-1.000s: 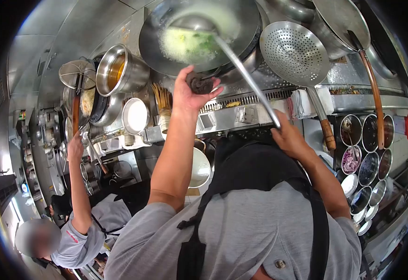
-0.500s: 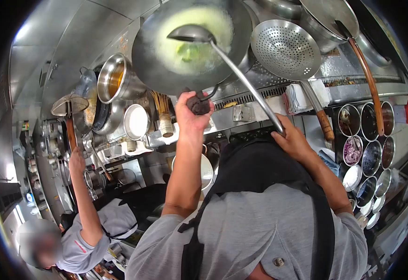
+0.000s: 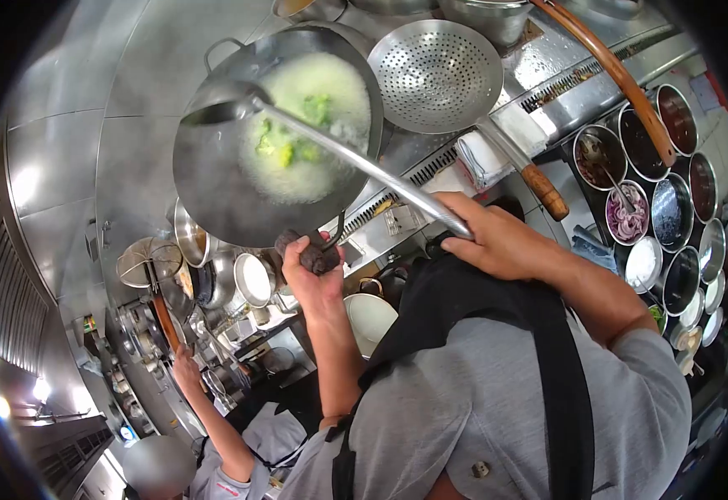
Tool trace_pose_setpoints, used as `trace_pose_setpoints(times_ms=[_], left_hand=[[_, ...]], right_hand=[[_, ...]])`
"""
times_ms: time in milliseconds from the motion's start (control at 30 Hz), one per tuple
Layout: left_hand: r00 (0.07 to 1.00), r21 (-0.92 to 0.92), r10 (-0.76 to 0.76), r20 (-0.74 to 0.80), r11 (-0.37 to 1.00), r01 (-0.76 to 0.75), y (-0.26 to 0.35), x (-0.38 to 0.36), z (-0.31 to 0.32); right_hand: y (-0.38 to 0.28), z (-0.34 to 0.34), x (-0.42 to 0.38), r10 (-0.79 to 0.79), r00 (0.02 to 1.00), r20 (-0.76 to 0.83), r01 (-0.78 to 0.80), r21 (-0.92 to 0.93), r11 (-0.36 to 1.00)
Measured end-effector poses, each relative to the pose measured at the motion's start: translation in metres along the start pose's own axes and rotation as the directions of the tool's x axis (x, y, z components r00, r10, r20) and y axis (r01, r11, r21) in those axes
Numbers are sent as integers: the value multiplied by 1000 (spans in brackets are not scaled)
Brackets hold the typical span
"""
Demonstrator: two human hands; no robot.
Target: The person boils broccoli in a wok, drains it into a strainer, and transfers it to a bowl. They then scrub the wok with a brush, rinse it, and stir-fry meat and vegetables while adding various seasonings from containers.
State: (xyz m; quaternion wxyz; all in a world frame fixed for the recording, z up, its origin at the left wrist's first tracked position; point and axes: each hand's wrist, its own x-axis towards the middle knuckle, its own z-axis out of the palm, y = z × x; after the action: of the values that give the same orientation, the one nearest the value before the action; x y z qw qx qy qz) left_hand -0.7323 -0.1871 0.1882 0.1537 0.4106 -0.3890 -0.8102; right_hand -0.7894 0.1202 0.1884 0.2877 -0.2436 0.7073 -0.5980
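My left hand [image 3: 318, 279] is closed round a dark cloth [image 3: 318, 254] wrapped on the handle of a large wok [image 3: 222, 192]. The wok tilts, and pale frothing liquid [image 3: 305, 87] with green broccoli-like pieces [image 3: 285, 148] gathers on its right side. Steam rises from it. My right hand [image 3: 497, 237] grips the end of a long metal ladle [image 3: 364, 167]. Its bowl hangs over the wok's left part, above the liquid and apart from it.
A perforated strainer [image 3: 439, 75] with a wooden handle lies right of the wok. Several metal containers [image 3: 672, 208] of ingredients, one with sliced purple onion [image 3: 628, 218], stand at the right. At lower left, a co-worker's hand [image 3: 186, 367] holds a wire skimmer [image 3: 149, 260].
The wok has tilted, and its liquid has shifted to one side. More green pieces show. The ladle bowl has moved to the wok's left side. The whole view has turned.
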Motion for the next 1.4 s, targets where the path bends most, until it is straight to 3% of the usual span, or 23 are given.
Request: trace_pose_setpoints(times_ms=[200,367,467,533,567,667,767,833,933,1067,1100,1167,1200,1233,1267,1300,1367,1400], left_hand=[[992,136,123,18,983,-124,-3,-11,20],[953,282,243,179,915,-287,25,-13,34],[932,430,319,173,827,-363,54,-5,42],[871,511,357,338,707,-488,72,-15,64],[880,554,327,346,686,-472,80,-27,78],[850,672,350,395,520,-526,103,-37,99],[822,716,368,433,413,-562,119,-45,110],[798,734,392,457,340,-588,126,-49,110],[769,709,437,468,334,-621,129,-51,99],[779,591,506,370,519,-618,110,-40,63],[786,505,497,369,603,-618,104,-27,48],[858,366,440,266,777,-512,84,-14,28],[920,284,363,147,875,-391,73,-11,19],[967,294,206,150,924,-243,69,2,-4],[978,211,204,50,955,-210,56,13,-16],[979,121,121,162,983,-141,46,28,-37],[998,9,2,61,1000,-2,32,20,-36],[995,-123,-82,49,989,87,23,24,-39]], right_hand=[[-3,4,28,23,986,168,-6,-104,995],[-5,-7,34,47,976,212,-31,-78,996],[-5,-16,35,1,984,180,-2,6,1000],[-1,-18,33,-75,988,132,60,108,992],[0,-17,32,-111,988,106,93,159,983],[-28,-35,19,10,977,212,-84,340,937],[-32,-31,10,3,968,250,-133,507,852],[-37,-29,7,-9,964,267,-140,536,833],[-43,-22,9,-19,964,266,-124,510,851],[-52,-9,23,-50,973,224,-11,266,964],[-40,3,32,-144,978,154,119,159,980],[-44,7,45,19,973,229,-18,-8,1000],[-47,11,54,97,959,266,-70,-107,992],[-22,26,65,-24,979,203,55,-150,987],[-21,28,69,-16,977,211,51,-165,985],[-10,36,72,-74,981,179,104,-164,981],[11,51,81,-268,946,183,297,-156,942],[-38,50,76,97,959,265,-80,-74,994]])
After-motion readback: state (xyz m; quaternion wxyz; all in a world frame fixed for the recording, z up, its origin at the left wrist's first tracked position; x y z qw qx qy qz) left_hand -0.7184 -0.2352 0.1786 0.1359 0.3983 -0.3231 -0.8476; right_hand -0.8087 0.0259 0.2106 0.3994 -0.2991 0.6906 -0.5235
